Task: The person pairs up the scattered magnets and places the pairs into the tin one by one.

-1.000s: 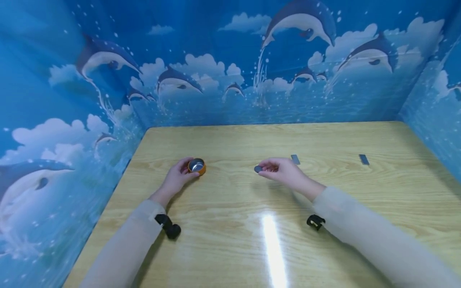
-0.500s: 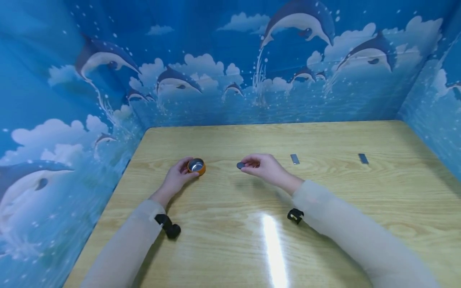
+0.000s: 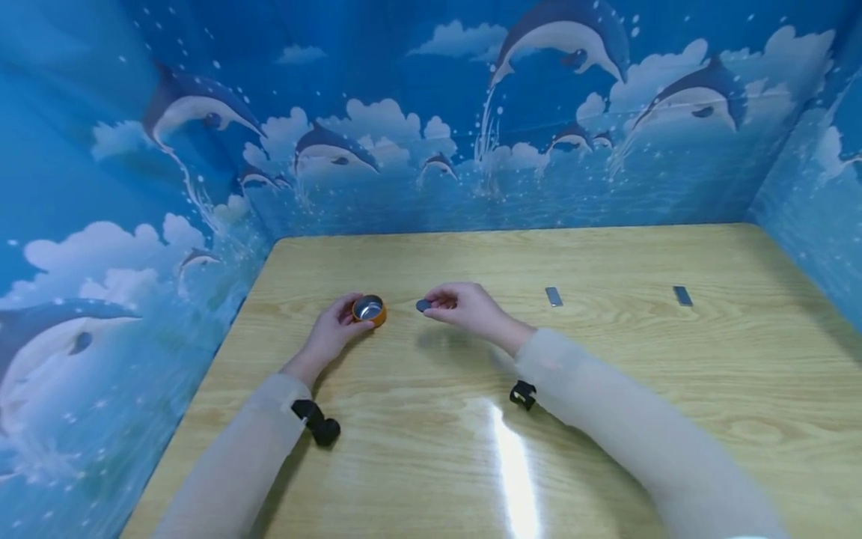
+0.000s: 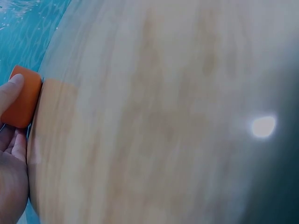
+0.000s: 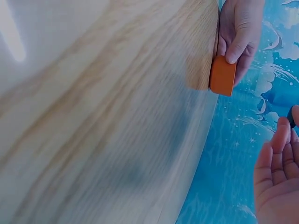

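On the left of the table, my left hand (image 3: 331, 328) grips a small orange cup (image 3: 378, 317) with a shiny metal inside, its open top facing up. The left wrist view has the cup's orange side (image 4: 29, 95) between thumb and fingers. My right hand (image 3: 471, 308) pinches a small dark grey disc (image 3: 423, 305) by its edge, held over the table just right of the cup. In the right wrist view the disc (image 5: 292, 116) is partly cut off by the frame edge.
Two small dark rectangular pieces lie on the wooden table (image 3: 606, 359): a nearer piece (image 3: 554, 296) and another piece (image 3: 683, 296) farther right. A blue dolphin-print curtain (image 3: 417, 195) rises along the back and sides.
My right hand has moved left with the disc, from mid-table to close beside the cup, uncovering the nearer rectangular piece. My left hand and the cup have stayed in place.
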Available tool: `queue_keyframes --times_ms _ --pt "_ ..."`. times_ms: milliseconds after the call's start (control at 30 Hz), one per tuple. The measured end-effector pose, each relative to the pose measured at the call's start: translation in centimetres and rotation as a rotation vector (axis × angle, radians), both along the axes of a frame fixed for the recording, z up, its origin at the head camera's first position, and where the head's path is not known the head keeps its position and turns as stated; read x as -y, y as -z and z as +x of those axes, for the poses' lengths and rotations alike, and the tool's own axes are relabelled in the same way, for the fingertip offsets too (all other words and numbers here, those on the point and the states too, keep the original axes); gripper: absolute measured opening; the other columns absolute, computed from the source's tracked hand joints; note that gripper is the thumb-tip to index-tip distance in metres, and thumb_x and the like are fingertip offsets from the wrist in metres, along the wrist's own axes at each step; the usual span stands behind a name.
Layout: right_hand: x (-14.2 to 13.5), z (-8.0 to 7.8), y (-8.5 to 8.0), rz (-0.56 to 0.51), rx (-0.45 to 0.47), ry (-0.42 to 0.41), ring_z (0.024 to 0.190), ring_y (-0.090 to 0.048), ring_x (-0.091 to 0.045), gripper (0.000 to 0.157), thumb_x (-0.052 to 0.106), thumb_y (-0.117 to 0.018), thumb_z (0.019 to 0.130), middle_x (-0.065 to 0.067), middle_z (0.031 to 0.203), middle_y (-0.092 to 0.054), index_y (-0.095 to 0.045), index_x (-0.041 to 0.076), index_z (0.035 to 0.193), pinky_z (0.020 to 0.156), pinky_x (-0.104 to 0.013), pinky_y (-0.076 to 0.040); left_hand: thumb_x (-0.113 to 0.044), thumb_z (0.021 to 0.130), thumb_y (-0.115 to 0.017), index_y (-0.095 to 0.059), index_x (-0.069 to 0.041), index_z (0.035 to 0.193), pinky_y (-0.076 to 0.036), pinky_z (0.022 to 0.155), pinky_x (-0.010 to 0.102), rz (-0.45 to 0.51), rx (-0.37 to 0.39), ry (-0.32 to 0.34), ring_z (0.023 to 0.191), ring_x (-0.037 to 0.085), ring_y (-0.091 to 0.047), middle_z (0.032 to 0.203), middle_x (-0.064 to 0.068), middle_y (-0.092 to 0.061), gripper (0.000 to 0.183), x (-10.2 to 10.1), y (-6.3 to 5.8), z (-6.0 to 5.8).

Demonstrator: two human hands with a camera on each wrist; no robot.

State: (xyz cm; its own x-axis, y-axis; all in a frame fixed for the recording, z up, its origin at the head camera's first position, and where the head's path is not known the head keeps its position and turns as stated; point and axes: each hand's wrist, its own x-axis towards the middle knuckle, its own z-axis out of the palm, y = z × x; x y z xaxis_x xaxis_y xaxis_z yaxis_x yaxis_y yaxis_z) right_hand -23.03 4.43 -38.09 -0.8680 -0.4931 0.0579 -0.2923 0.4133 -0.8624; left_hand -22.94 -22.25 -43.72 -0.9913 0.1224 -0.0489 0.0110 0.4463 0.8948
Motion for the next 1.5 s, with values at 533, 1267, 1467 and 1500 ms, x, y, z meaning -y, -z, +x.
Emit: queue_keyframes --times_ms 533,1267,1467,1500 --pt "2.9 -1.4 1.2 -0.002 0.038 -0.053 0.076 -0.054 -0.008 0.024 0.025 -0.062 0.077 0.003 0.084 -0.058 -0.061 0.010 0.097 0.065 -0.021 -0.046 -0.028 0.071 -0.067 -0.035 -0.013 0.128 -0.030 0.094 0.029 -0.030 0.014 -0.029 0.116 0.018 -0.035 0.127 0.007 -0.038 0.067 0.6 -0.3 0.4" --pt "7.7 -2.4 1.9 0.197 -0.074 -0.039 0.066 -0.050 -0.008 0.022 0.022 -0.061 0.078 0.004 0.074 -0.055 -0.059 0.008 0.095 0.057 -0.018 -0.042 -0.025 0.073 -0.064 -0.037 -0.012 0.126 -0.033 0.092 0.031 0.024 0.007 0.012 0.115 0.018 -0.035 0.126 0.009 -0.039 0.061 0.0 -0.4 0.3" --pt "8.7 -2.3 1.6 0.335 -0.144 -0.029 0.062 -0.048 -0.009 0.024 0.025 -0.060 0.079 0.004 0.071 -0.053 -0.059 0.008 0.095 0.054 -0.019 -0.039 -0.031 0.070 -0.065 -0.037 -0.010 0.126 -0.032 0.093 0.030 0.005 0.002 0.005 0.115 0.019 -0.035 0.126 0.009 -0.038 0.066 -0.2 -0.4 0.2" --pt "8.8 -2.3 1.6 0.351 -0.146 -0.029 0.063 -0.048 -0.009 0.023 0.025 -0.060 0.079 0.004 0.071 -0.053 -0.059 0.009 0.095 0.054 -0.019 -0.039 -0.032 0.070 -0.065 -0.037 -0.010 0.126 -0.032 0.093 0.030 0.000 0.005 0.001 0.115 0.018 -0.035 0.126 0.009 -0.038 0.067 -0.3 -0.4 0.2"
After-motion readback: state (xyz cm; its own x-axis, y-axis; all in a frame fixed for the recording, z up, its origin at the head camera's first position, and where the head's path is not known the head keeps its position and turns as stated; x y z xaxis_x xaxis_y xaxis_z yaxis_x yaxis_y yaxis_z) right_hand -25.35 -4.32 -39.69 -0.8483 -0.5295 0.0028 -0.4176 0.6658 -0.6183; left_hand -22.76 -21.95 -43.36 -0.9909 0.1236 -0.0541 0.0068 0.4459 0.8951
